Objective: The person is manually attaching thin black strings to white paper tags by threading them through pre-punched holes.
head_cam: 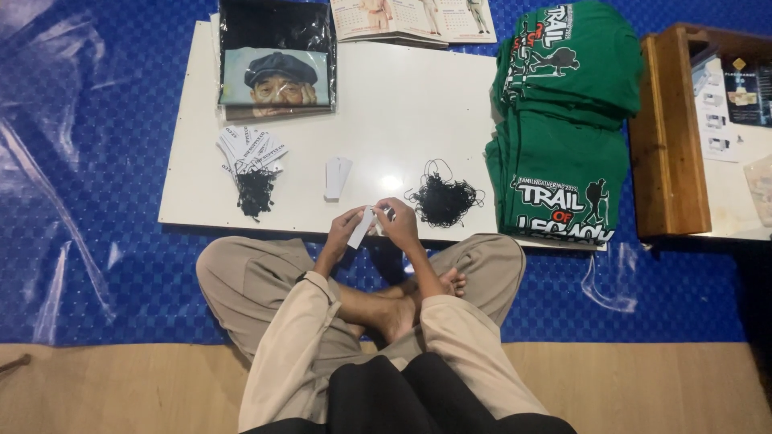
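1. We have both hands together just past our crossed legs: the left hand (344, 227) pinches a small white tag (361, 227) by its edge, and the right hand (397, 223) is closed on the tag's upper end. It seems to pinch something thin there, perhaps a cord, but that is too small for us to tell.

2. The tag hangs tilted between the two hands, over the near edge of the white board (402, 96). Held by so little, it could slip and drop into our lap or onto the blue mat (104, 241) below.

3. Just right of the grip and a little farther out lies a loose tangle of black strings (444, 199). Pulling one strand could drag the whole knot along, or off the board's edge.

4. Beyond the grip, slightly left, a few blank tags (337, 177) lie stacked; a sweep of our wrist could scatter them.

5. Farther left sits a fan of printed tags (251, 150) with their black strings bunched beneath; these could snag with any loose strand brought near.

6. Well to the right, folded green shirts (563, 120) stand piled at the board's end and overhang it; a nudge could tip the pile.

7. At the far side, a bagged black shirt (276, 56) and a calendar (412, 19) lie well apart from the hands and look safe.
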